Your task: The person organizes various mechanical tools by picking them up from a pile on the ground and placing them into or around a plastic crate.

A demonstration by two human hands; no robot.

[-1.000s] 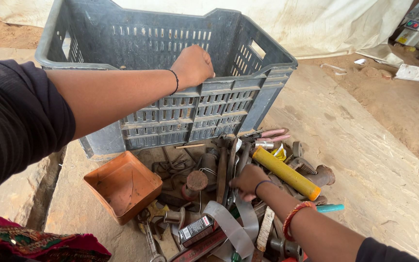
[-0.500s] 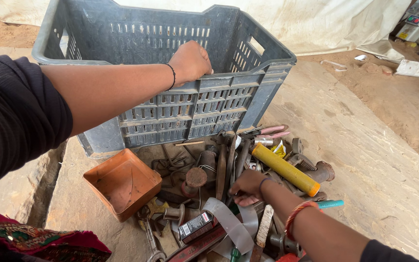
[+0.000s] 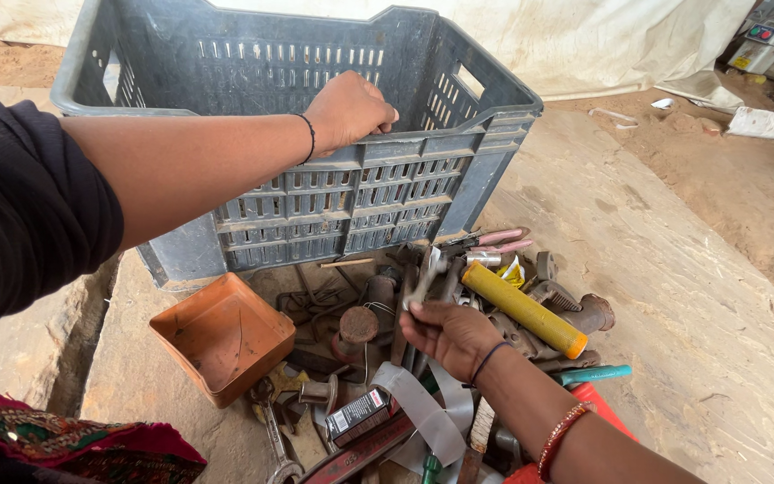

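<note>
The person's left arm wears a dark, finely ribbed sleeve (image 3: 20, 206) pushed up above the elbow, leaving the forearm bare. A thin black cord bracelet (image 3: 310, 139) circles the wrist just behind the left hand (image 3: 348, 109). Behind the right hand (image 3: 452, 335) sits a slim dark band (image 3: 487, 360), and further up the forearm a thicker bangle (image 3: 564, 435) of twisted orange, red and pale strands. At the lower left corner lies a fold of the person's garment (image 3: 55, 444), deep red cloth with a patterned border in green and gold.
</note>
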